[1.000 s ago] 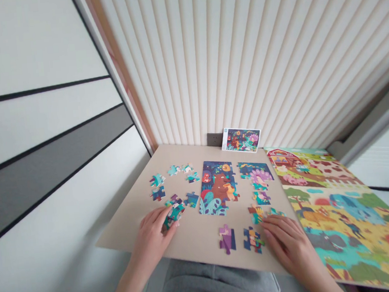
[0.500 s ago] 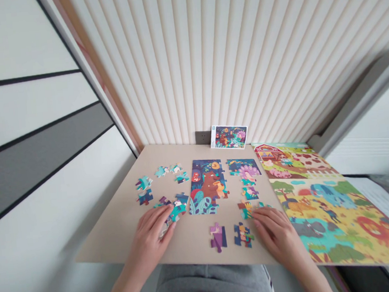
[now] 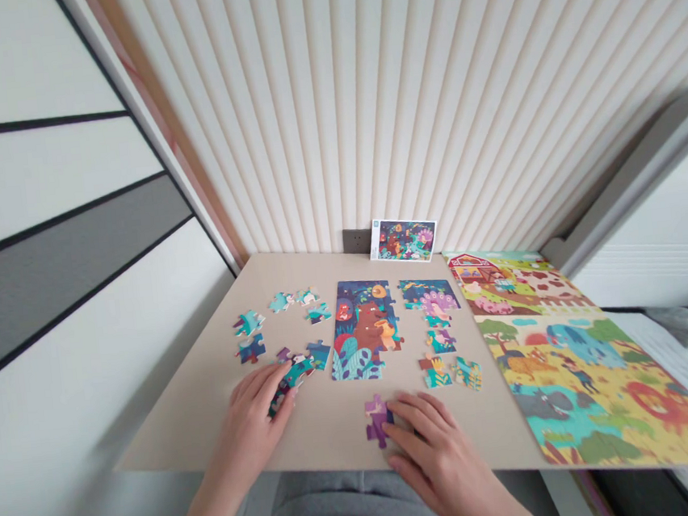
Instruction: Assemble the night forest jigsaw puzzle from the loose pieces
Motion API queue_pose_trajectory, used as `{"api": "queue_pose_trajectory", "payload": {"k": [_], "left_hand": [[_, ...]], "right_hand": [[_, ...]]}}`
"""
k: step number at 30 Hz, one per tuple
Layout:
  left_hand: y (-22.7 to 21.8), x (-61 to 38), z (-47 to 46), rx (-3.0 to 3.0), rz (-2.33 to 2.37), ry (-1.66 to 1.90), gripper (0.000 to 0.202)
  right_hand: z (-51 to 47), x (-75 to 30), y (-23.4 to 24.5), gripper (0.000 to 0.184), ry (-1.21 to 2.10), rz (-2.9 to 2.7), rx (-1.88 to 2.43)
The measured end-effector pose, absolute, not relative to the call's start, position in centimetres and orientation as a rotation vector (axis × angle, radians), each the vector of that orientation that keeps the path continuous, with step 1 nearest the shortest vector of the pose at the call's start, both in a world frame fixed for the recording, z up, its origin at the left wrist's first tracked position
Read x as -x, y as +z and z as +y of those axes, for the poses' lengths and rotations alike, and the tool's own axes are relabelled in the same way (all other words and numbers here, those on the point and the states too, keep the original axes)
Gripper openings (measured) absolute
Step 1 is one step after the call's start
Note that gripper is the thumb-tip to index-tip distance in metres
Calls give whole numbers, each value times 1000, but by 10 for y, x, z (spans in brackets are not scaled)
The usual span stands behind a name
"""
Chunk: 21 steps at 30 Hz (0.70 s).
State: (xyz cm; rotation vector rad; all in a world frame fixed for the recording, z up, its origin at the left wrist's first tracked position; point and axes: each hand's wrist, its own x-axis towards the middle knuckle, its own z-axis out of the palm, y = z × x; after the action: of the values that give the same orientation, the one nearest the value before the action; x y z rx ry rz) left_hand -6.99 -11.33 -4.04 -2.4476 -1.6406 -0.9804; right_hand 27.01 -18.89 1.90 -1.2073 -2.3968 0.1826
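A beige board (image 3: 329, 422) lies across my lap with a partly assembled puzzle block (image 3: 363, 329) showing a bear at its middle. My left hand (image 3: 247, 425) rests on the board with its fingers curled round a teal puzzle piece (image 3: 291, 374). My right hand (image 3: 432, 448) lies flat with its fingers stretched out, covering the spot beside a purple piece (image 3: 375, 417). A second joined section (image 3: 433, 298) sits to the right of the bear block. Several loose pieces (image 3: 251, 336) are scattered at the left.
A small reference picture (image 3: 404, 238) leans against the ribbed wall at the board's far edge. A large finished farm-animal puzzle (image 3: 579, 365) lies to the right. Two loose pieces (image 3: 452, 372) sit right of centre. Grey trousers (image 3: 344, 509) show below the board.
My right hand slid left from the pieces at right of centre to the purple piece, covering the dark piece beside it. The camera swung a little to the right. My left hand stayed put.
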Motion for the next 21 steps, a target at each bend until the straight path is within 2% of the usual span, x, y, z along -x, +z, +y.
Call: {"api": "queue_pose_trajectory", "payload": {"k": [5,13,21], "left_hand": [[-40,69,-114,2443,-1629,-938,40],[-39,67,-114,2434,-1672,-903,42],[-40,66,-114,2413,-1679,-897,41]], "right_hand": [[-186,-268,20,33,156,-2410,1222],[-167,-350,-3,28,-117,-2105,1517],[-165,-368,-6,30,-98,-2207,1466]]}}
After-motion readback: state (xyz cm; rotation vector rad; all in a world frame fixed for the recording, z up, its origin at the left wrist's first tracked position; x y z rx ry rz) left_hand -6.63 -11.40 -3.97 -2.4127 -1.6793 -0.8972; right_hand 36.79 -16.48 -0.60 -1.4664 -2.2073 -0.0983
